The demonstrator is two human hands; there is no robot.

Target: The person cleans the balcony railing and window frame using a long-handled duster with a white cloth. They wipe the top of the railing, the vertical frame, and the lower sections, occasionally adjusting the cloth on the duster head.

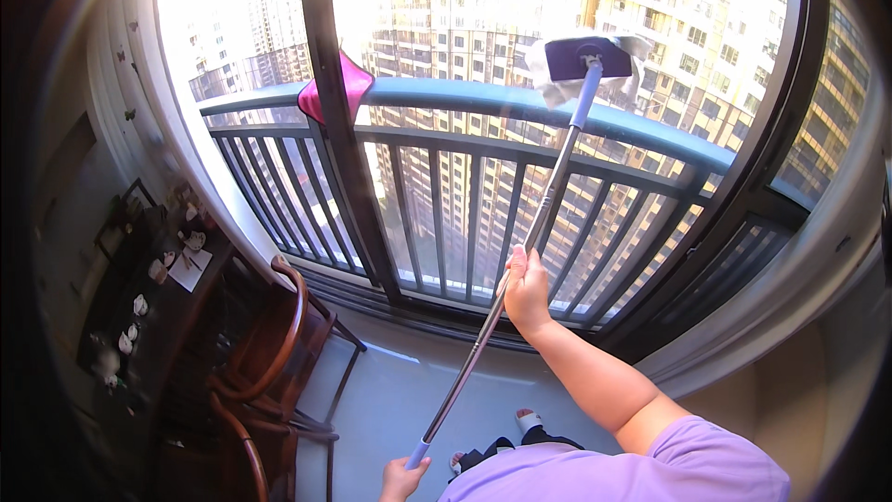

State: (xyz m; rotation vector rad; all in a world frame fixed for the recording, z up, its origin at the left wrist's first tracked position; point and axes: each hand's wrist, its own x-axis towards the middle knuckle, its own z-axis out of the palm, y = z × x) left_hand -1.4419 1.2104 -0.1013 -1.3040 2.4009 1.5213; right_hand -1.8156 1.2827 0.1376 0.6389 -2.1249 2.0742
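A metal telescopic pole (481, 341) runs diagonally up from the lower middle to a flat mop head (589, 58) at the upper right. My right hand (527, 291) is closed around the pole's middle. Low in the view, my left hand (404, 478) grips the pale purple handle end. A whitish cloth (557, 92) sticks out around the dark mop plate, which lies against or close to the glass door pane (460, 223). Further left, a pink cloth (358, 86) shows on both sides of the dark door frame (334, 111), by the railing.
Wooden armchairs (301, 307) stand at the left beside a dark table (209, 266) bearing small cups and a paper. A balcony railing (488, 146) lies behind the glass, with tall buildings beyond. Curtains (773, 314) hang at both sides.
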